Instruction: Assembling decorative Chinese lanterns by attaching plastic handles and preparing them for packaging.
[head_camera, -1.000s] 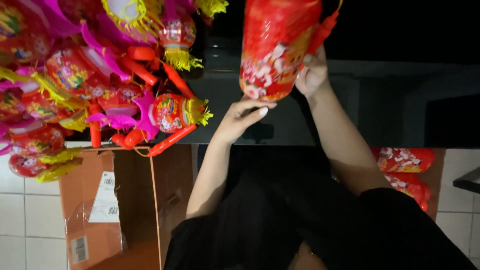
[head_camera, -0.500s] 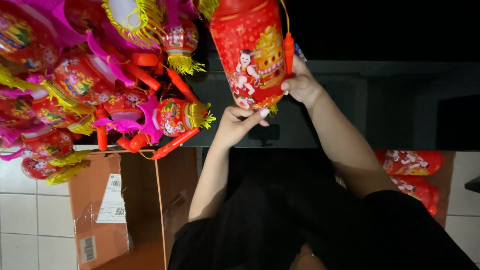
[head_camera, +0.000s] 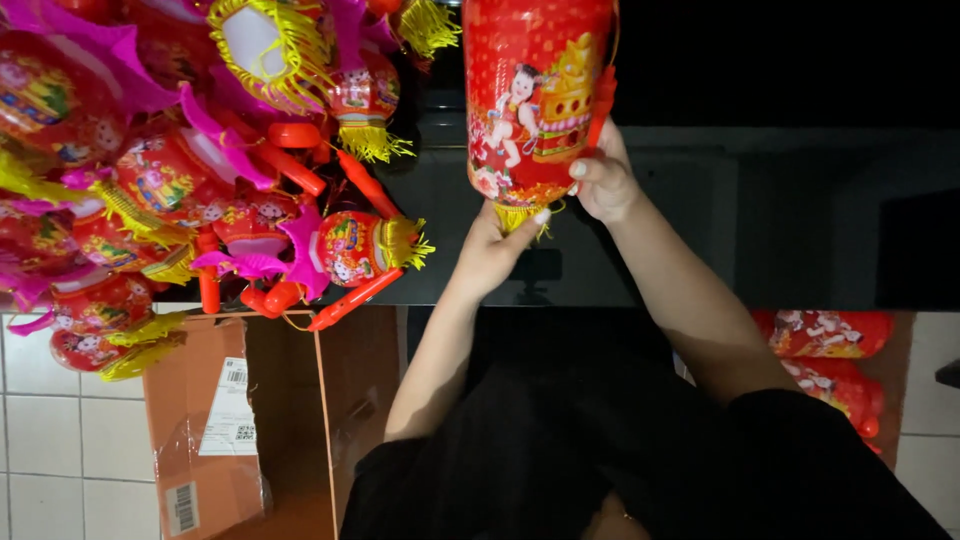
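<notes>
I hold up a red cylindrical paper lantern (head_camera: 535, 95) printed with a child figure and gold patterns. A yellow fringe hangs at its lower end. My left hand (head_camera: 492, 250) grips that lower end by the fringe from below. My right hand (head_camera: 603, 182) holds the lantern's right side, fingers pinching a thin red stick (head_camera: 603, 100) that runs along it. Both arms reach forward from my black-clad body over a dark tabletop (head_camera: 700, 220).
A big heap of red, pink and yellow lanterns (head_camera: 200, 170) with red plastic handles fills the left. An open cardboard box (head_camera: 230, 430) stands on the white tiled floor at lower left. More red lanterns (head_camera: 825, 350) lie in a box at lower right.
The lantern has swung from tilted to upright and now shows its printed child figure. My left hand moved from open beneath it to gripping its fringed end; the right hand slid lower.
</notes>
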